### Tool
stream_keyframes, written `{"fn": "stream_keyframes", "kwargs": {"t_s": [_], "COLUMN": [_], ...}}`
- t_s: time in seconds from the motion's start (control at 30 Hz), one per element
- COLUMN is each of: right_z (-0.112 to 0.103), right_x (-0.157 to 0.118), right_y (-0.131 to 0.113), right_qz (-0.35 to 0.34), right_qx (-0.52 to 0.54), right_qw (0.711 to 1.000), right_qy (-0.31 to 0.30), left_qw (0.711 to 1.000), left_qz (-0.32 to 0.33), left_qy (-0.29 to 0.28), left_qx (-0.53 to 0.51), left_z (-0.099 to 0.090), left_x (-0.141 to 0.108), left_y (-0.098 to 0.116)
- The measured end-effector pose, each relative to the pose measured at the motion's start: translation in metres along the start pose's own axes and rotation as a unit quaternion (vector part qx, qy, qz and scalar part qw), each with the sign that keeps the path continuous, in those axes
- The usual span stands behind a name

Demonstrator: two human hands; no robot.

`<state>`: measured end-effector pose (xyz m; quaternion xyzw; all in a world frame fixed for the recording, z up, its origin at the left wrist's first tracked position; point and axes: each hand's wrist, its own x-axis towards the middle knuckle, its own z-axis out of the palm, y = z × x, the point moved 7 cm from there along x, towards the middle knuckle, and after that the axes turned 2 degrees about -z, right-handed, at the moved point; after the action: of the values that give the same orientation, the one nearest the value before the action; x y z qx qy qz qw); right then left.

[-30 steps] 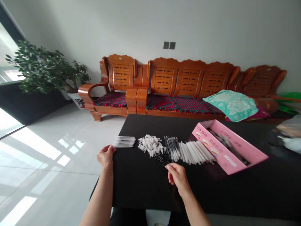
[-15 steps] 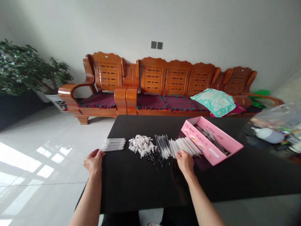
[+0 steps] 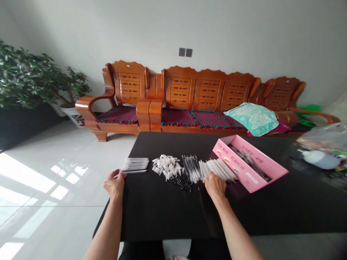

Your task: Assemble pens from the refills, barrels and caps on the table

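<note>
My left hand (image 3: 114, 183) is at the table's left edge, thumb and fingers pinched on the end of the nearest slim pen in a row of assembled pens (image 3: 135, 164). My right hand (image 3: 215, 186) rests with bent fingers on the near ends of the white pen barrels (image 3: 217, 169), pinching one; its fingertips are partly hidden. Between the hands lie a heap of short white pen caps (image 3: 166, 166), a pile of small black plugs (image 3: 183, 183) and a bundle of dark refills with pale lower ends (image 3: 192, 168).
A pink open box (image 3: 251, 166) with dark slender pieces inside stands right of the barrels on the black table (image 3: 162, 213). A white bulb (image 3: 320, 159) and a plastic bag (image 3: 322, 135) lie at the far right. Behind the table stands a wooden sofa (image 3: 180, 90).
The view has swung slightly left, so everything sits further right in the picture. Both hands stay at nearly the same spots on the table.
</note>
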<state>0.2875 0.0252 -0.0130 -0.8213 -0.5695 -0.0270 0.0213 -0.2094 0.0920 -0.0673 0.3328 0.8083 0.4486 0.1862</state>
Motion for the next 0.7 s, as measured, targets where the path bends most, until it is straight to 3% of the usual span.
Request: {"fn": "stream_keyframes", "kwargs": {"t_s": [0.33, 0.43, 0.5, 0.57, 0.7], "right_z": [0.002, 0.001, 0.005, 0.017, 0.035], "right_x": [0.004, 0.007, 0.008, 0.006, -0.004], "right_y": [-0.008, 0.004, 0.013, 0.017, 0.014], "right_qz": [-0.034, 0.001, 0.034, 0.066, 0.114], "right_qx": [-0.016, 0.065, 0.201, 0.405, 0.720], "right_qw": [0.999, 0.998, 0.979, 0.911, 0.683], "right_qy": [-0.008, 0.008, -0.005, -0.044, -0.048], "left_qw": [1.000, 1.000, 1.000, 0.999, 0.996], "left_qz": [0.000, 0.008, 0.014, 0.014, 0.006], "left_qy": [-0.002, 0.001, 0.006, 0.017, 0.053], "left_qx": [-0.007, -0.013, -0.019, -0.029, -0.078], "left_z": [-0.005, -0.005, -0.005, -0.005, -0.009], "left_x": [-0.009, -0.010, -0.010, -0.011, -0.016], "left_y": [0.011, 0.011, 0.011, 0.009, 0.007]}}
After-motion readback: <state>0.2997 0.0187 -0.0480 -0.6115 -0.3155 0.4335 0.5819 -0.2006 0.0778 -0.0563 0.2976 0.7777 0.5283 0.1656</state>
